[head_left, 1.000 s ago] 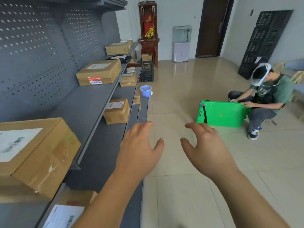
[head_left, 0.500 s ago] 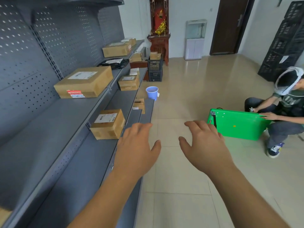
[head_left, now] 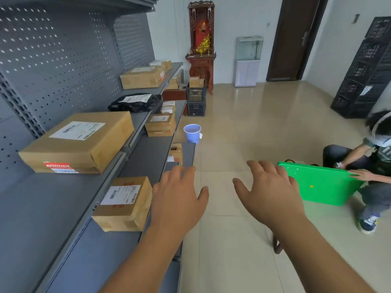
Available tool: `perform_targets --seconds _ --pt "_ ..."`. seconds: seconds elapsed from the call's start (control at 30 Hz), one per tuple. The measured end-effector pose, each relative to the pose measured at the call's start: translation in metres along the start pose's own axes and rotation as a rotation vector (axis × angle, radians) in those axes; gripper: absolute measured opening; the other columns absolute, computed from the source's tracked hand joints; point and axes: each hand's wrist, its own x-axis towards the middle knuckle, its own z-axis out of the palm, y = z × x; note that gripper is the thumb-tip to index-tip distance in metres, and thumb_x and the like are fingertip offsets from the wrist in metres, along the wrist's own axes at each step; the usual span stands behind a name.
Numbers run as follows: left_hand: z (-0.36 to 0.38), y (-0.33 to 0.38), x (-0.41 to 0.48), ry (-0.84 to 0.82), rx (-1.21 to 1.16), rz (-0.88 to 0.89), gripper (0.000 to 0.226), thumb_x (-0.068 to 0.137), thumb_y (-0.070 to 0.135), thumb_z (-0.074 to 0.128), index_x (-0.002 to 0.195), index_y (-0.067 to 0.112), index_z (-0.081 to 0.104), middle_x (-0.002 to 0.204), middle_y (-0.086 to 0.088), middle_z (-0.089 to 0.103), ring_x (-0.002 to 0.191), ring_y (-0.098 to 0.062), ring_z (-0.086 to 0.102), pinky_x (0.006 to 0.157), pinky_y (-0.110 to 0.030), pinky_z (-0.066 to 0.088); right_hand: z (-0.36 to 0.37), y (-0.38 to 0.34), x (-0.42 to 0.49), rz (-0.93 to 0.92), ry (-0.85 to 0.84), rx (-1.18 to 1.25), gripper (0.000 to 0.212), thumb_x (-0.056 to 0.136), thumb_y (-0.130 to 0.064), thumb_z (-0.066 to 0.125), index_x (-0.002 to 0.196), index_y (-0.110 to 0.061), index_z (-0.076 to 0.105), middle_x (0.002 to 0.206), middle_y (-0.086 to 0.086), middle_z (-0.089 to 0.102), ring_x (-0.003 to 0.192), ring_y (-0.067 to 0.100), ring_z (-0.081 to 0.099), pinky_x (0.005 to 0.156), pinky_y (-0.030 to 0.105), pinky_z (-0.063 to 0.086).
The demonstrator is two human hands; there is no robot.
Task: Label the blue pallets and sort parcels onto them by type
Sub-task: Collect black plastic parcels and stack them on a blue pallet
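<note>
While both arms reach forward, left hand and right hand spread relaxed fingers, holding nothing.

blue bucket on tiled floor, stacked black crates beyond it, green board beside a crouched person

Brown parcels on grey perforated shelving; lilac bucket, green board.

Bright, even daylight; soft glare on the floor toward 12 o'clock; wide-angle bending at edges; slight overall softness.
</note>
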Motion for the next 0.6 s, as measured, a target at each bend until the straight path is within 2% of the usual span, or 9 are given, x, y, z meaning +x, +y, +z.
perform_targets --seconds 0.17,0.33,0.4,0.53,0.6 --pt "0.015 -0.008 0.085 -0.016 0.051 0.029 0.057 0.097 0.062 0.044 0.146 0.034 0.040 0.146 0.006 0.046 0.131 -0.021 0.045 0.101 -0.040 0.042 0.012 -0.016 0.074 0.047 -0.005 0.017 0.064 0.094 -0.067 0.039 0.147 -0.032 0.042 0.150 -0.006 0.048 0.134 0.028 0.043 0.107 0.045 0.037" --pt "0.039 -0.004 0.165 -0.062 0.044 0.047 0.055 0.099 0.060 0.043 0.146 0.032 0.041 0.149 0.005 0.044 0.135 -0.022 0.042 0.104 -0.041 0.040 0.029 -0.015 0.149 0.065 -0.053 0.048 0.064 0.095 -0.066 0.039 0.148 -0.032 0.041 0.152 -0.005 0.045 0.137 0.029 0.040 0.110 0.048 0.034" --pt "0.050 0.000 0.197 -0.062 0.049 0.049 0.053 0.099 0.059 0.044 0.143 0.031 0.043 0.144 0.005 0.047 0.132 -0.022 0.044 0.103 -0.040 0.041 0.037 -0.012 0.182 0.052 -0.070 0.063 0.064 0.095 -0.066 0.038 0.149 -0.032 0.039 0.152 -0.005 0.045 0.137 0.028 0.040 0.111 0.048 0.034" --pt "0.070 0.011 0.267 -0.013 0.062 0.028 0.041 0.097 0.058 0.046 0.126 0.029 0.050 0.127 0.005 0.052 0.120 -0.023 0.049 0.096 -0.041 0.043 0.048 -0.007 0.261 -0.014 -0.069 0.087 0.063 0.096 -0.066 0.039 0.150 -0.032 0.039 0.152 -0.005 0.046 0.137 0.026 0.041 0.109 0.045 0.035" --pt "0.077 0.019 0.303 0.015 0.049 -0.004 0.040 0.096 0.057 0.047 0.127 0.031 0.052 0.126 0.006 0.052 0.121 -0.023 0.050 0.094 -0.041 0.043 0.048 -0.004 0.302 -0.054 -0.070 0.103 0.063 0.096 -0.065 0.040 0.149 -0.031 0.039 0.151 -0.005 0.046 0.137 0.026 0.041 0.107 0.044 0.036"
